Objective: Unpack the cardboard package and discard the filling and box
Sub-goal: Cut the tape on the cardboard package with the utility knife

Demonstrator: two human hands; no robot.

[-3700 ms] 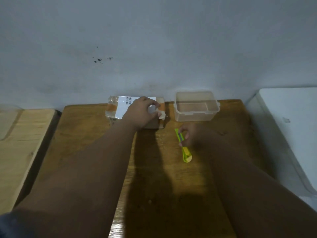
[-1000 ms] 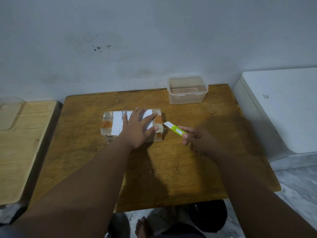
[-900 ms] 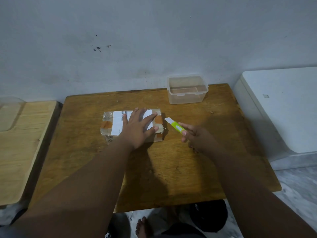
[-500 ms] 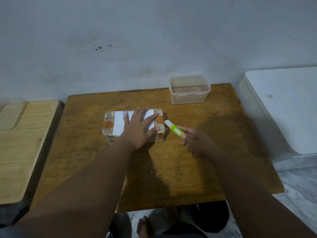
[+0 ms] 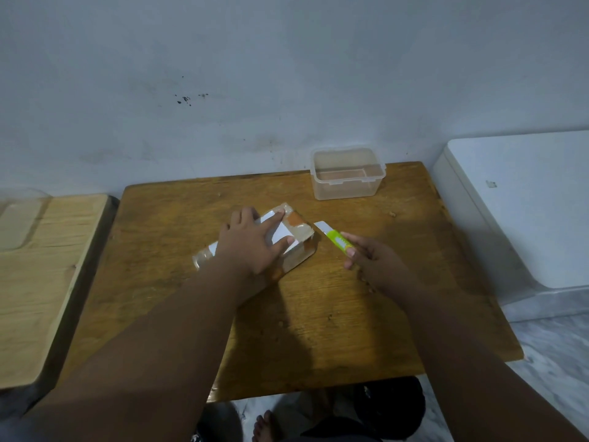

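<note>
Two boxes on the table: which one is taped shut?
The cardboard package under the left hand, wrapped in tape with a white label; the clear plastic container behind it stands lidless.

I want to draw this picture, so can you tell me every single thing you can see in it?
table: one, brown wood, centre.
package: one, brown with white label and clear tape, mid-table, angled.
cutter: one, green with white blade, right of package, blade towards it.
tub: one, clear, table's back right.
bench: one, pale wood, left of table.
unit: one, white, right of table.
wall: grey-white, dark specks, behind.
floor: pale marble, lower right.
foot: one seen, bare, under table.
left hand: flat on package.
right hand: pinches cutter.
</note>
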